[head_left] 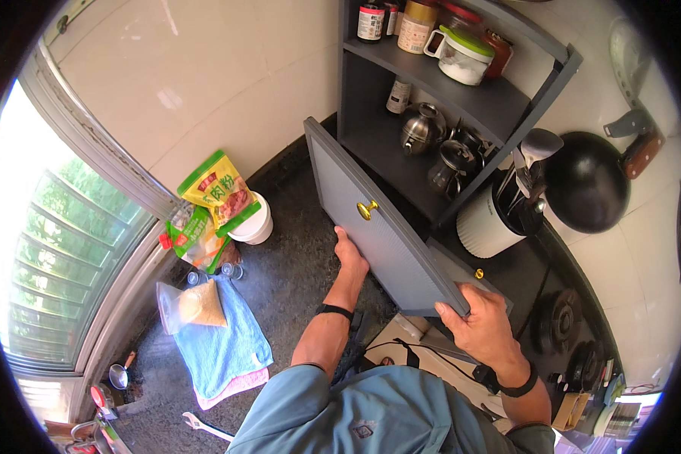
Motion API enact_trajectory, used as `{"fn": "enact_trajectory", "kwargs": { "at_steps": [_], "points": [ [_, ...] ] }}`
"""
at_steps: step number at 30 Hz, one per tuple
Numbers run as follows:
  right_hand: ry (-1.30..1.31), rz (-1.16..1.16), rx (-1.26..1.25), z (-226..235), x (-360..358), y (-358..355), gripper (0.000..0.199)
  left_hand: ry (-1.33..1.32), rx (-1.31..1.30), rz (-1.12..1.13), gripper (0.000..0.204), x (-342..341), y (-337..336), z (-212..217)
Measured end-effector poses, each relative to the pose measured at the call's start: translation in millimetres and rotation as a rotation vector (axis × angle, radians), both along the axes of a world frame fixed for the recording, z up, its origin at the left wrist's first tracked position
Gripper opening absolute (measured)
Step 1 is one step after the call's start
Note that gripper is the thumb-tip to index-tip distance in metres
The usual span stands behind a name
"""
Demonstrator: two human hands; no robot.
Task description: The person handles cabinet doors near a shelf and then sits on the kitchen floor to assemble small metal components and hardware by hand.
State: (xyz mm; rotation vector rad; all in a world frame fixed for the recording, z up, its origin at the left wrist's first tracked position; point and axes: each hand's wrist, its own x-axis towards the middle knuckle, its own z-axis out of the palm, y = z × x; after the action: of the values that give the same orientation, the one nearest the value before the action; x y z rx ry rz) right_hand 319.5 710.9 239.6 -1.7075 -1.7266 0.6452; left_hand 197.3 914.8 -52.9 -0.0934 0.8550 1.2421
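Left hand point(349, 254) fingers are hidden behind the grey slatted cabinet door with a brass knob point(378, 234). Right hand point(483, 324) fingertips are concealed under its lower corner. Small items at the lower right rim are blurred and cropped.

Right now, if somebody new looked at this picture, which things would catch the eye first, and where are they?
First, the grey cabinet door with a brass knob in the centre, gripped by the left hand on its left edge and the right hand at its lower corner. Behind it, a dark open shelf unit holds jars and metal teapots. On the floor at left lie bright yellow and green food bags and a blue towel.
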Motion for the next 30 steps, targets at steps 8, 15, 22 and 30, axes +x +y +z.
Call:
{"fn": "enact_trajectory", "kwargs": {
  "at_steps": [8, 15, 22, 30],
  "points": [
    [-0.338, 0.143, 0.195, 32, 1, 0, 0.039, 0.175, -0.099, 0.057, 0.058, 4, 1, 4],
    [0.41, 0.751, 0.319, 85, -26, 1, 0.032, 0.213, -0.028, 0.028, 0.069, 9, 9, -10],
    [1.6, 1.133, 0.462, 69, -102, -23, 0.029, 0.173, -0.056, 0.051, 0.034, -6, 30, -60],
    [1.638, 1.042, 0.281, 64, -71, -40, 0.027, 0.125, -0.012, -0.033, 0.057, 4, 14, -67]
  ]
}}
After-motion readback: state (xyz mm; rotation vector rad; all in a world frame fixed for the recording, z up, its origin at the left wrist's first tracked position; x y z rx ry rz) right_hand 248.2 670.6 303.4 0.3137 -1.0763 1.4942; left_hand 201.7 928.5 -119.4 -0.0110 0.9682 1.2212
